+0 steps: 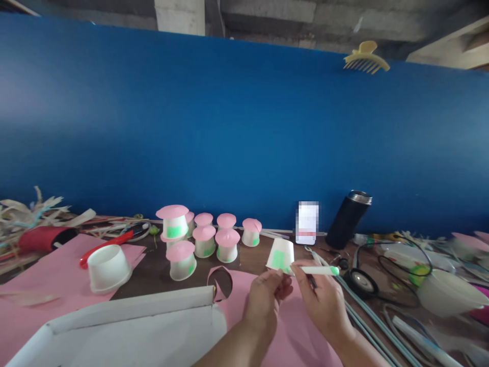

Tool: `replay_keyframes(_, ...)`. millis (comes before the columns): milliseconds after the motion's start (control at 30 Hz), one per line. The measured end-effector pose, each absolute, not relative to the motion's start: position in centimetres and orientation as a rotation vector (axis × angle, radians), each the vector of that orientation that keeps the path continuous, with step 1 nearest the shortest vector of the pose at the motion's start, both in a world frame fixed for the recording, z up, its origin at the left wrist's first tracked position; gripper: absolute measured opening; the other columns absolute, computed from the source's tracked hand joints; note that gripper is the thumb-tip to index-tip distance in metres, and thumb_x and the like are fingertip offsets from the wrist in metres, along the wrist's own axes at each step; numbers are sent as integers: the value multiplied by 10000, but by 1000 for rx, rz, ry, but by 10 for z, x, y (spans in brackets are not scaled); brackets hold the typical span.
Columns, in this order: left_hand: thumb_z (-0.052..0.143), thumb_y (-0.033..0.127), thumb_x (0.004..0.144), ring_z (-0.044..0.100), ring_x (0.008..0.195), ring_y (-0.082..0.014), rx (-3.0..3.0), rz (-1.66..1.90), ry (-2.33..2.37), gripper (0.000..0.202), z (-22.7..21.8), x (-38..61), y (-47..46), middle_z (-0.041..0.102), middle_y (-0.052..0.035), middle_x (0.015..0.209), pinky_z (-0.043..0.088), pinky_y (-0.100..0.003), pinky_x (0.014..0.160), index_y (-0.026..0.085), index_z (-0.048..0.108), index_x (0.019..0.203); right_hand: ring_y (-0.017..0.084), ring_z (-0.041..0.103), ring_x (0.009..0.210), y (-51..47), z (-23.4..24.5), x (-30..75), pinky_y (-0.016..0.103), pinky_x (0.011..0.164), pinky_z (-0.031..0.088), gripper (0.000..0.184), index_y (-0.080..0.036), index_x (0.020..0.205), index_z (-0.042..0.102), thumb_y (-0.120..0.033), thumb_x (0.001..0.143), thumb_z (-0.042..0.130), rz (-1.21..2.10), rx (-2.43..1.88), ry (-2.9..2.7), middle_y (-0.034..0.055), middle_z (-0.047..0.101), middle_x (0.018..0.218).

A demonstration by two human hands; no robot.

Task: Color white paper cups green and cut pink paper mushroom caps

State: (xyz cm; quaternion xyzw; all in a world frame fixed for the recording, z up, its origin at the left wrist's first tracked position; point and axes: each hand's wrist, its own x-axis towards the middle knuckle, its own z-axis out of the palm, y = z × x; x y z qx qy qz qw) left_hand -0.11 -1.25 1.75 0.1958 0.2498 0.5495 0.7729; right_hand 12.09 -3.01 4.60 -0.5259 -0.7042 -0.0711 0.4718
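Observation:
A white paper cup [289, 248] with a green coloured patch on its side is held at its lower edge by my left hand [265, 295], fingers closed. In my right hand [323, 295] is a white marker [311, 270] with a green end, pointing left. Its tip is near the cup's lower edge; fingers hide whether it touches. Beneath both hands lies pink paper [292, 331]. To the left stand several small white cups with pink paper tops [182, 251] and green patches, one of them stacked on another.
An upside-down white cup [109, 267] and red-handled scissors [107, 247] lie left, by an open white box [126, 331]. A phone [306, 224] leans at the back beside a dark bottle [348, 219]. Cables [367, 321] and a pale bowl [446, 293] crowd the right. Behind rises a blue panel [237, 127].

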Motion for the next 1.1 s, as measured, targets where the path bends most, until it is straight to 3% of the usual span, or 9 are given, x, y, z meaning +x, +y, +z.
replay_keyframes(233, 824, 311, 625, 585, 680, -128, 449, 1193, 556, 238, 18, -1, -12, 641, -42, 650, 472, -264, 725, 108, 710, 674, 193, 670, 737, -29, 45, 121, 291, 688, 513, 219, -211, 874, 642, -370, 925, 502, -148, -1337, -1709, 40, 712, 807)
replay_keyframes(500, 821, 327, 637, 586, 688, -135, 489, 1198, 574, 251, 13, 1, -13, 654, -53, 673, 467, -273, 725, 105, 711, 675, 207, 682, 816, -30, 48, 120, 307, 759, 522, 214, -212, 904, 650, -352, 930, 491, -169, -1297, -1687, 53, 722, 883)
replay_keyframes(733, 803, 304, 657, 573, 660, -120, 511, 1203, 589, 217, 12, 1, -14, 643, -38, 656, 456, -257, 705, 110, 708, 678, 191, 692, 729, -30, 41, 119, 276, 639, 519, 242, -208, 903, 647, -389, 928, 487, -103, -1412, -1702, 51, 729, 845)
replay_keyframes(867, 808, 311, 647, 579, 679, -126, 503, 1194, 592, 222, 12, 1, -12, 648, -37, 673, 460, -261, 714, 116, 710, 689, 208, 691, 791, -30, 40, 120, 282, 644, 517, 248, -202, 932, 645, -389, 927, 483, -108, -1413, -1683, 68, 731, 882)
replay_keyframes(967, 813, 321, 636, 560, 652, -116, 508, 1204, 586, 239, 12, 0, -12, 632, -26, 648, 452, -254, 695, 114, 695, 649, 192, 683, 719, -31, 41, 119, 282, 638, 512, 231, -206, 916, 645, -386, 920, 502, -94, -1402, -1701, 54, 731, 849)
replay_keyframes(1100, 821, 335, 627, 565, 651, -121, 502, 1204, 588, 261, 11, 1, -12, 635, -31, 648, 457, -261, 693, 109, 694, 655, 209, 680, 802, -31, 42, 118, 312, 730, 507, 219, -209, 914, 640, -371, 926, 494, -104, -1391, -1698, 59, 726, 879)
